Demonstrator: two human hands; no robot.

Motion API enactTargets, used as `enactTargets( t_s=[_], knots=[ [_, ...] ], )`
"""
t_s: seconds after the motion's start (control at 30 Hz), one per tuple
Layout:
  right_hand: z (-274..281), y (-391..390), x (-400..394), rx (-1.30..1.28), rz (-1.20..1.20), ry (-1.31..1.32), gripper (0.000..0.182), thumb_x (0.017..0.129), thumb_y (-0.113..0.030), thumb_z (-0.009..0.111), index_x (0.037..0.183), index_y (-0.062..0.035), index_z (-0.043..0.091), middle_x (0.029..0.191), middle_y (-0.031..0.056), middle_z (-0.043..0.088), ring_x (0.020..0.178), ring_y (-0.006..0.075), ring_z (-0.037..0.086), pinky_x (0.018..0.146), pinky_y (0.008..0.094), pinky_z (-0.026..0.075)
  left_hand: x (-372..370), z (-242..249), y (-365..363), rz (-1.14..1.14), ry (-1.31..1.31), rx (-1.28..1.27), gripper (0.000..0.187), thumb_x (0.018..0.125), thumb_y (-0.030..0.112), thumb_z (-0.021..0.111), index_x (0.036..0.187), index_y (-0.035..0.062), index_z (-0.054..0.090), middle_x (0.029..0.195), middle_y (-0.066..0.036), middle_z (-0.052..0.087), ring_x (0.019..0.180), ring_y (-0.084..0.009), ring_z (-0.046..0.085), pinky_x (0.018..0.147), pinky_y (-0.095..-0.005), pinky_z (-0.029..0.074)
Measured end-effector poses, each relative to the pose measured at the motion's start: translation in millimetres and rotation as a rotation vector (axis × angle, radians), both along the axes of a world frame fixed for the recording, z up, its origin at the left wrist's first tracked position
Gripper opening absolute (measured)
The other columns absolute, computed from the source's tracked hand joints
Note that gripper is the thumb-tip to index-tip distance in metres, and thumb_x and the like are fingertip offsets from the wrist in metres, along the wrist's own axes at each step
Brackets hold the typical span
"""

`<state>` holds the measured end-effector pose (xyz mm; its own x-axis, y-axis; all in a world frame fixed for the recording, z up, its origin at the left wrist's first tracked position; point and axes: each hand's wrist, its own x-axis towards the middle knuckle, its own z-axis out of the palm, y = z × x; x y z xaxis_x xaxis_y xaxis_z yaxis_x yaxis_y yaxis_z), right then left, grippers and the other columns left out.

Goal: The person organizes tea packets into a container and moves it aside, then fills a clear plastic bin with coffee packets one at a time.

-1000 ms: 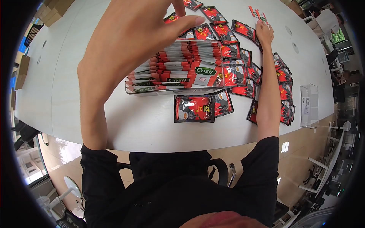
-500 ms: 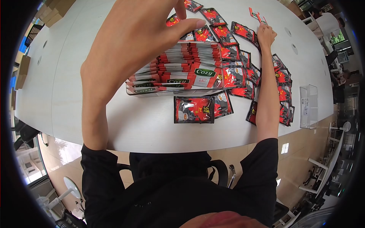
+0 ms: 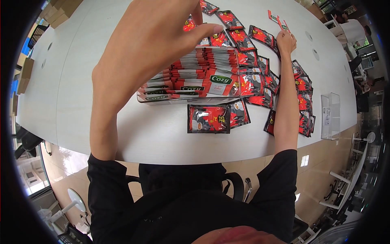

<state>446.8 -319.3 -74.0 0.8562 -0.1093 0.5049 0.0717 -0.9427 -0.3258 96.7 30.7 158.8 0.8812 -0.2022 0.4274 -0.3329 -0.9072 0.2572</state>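
Observation:
My left hand (image 3: 162, 36) is raised over the far left part of a clear box (image 3: 154, 100) full of red-and-white Cozy tea sachets (image 3: 221, 81). Its thumb and a finger stand apart with nothing visible between them; the other fingertips are cut off or hidden. Farther right, my right hand (image 3: 286, 42) reaches across the table, its fingers closed on the near end of a red-and-white Cozy sachet (image 3: 285, 27). Another such sachet (image 3: 274, 16) lies just beyond it. Black-and-red coffee packets (image 3: 239, 40) lie around the box, several of them partly overlapping.
Two coffee packets (image 3: 209, 119) lie in front of the box, and more (image 3: 304, 97) are spread beside my right forearm. An upright clear container (image 3: 331, 116) stands near the table's right edge. Cardboard boxes (image 3: 63, 12) sit at the far left. A person (image 3: 353, 30) is in the right background.
My right hand stays at the red-and-white sachets, and more of the near one's green label shows. My left hand has shifted slightly right in view; the whole view has moved a little.

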Motion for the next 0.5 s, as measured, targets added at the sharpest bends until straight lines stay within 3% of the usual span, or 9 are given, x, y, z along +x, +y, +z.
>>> enactTargets(
  t_s=[0.17,0.5],
  knots=[
    [1.8,-4.8,1.6,0.018,0.029,-0.011,0.039,0.097,-0.038,0.055,0.124,-0.0196,0.076,0.148,0.0074,0.06,0.146,0.0352,0.036,0.121,0.0543,0.022,-5.9,4.4,-8.9,0.025,-0.018,0.046,0.04,0.093,0.024,0.075,0.12,0.0019,0.057,0.088,-0.01,0.072,0.085,-0.0268,0.062,0.083,-0.0392,0.045],
    [3.7,5.4,-4.0,-0.052,0.056,0.074,0.046,0.099,-0.047,0.053,0.13,-0.0202,0.073,0.152,0.0063,0.055,0.146,0.0365,0.033,0.121,0.0542,0.021,-12.6,15.1,-19.6,0.069,0.043,0.016,0.04,0.094,0.023,0.074,0.124,0.0025,0.058,0.089,-0.01,0.071,0.088,-0.0266,0.062,0.085,-0.0387,0.045]
  ],
)
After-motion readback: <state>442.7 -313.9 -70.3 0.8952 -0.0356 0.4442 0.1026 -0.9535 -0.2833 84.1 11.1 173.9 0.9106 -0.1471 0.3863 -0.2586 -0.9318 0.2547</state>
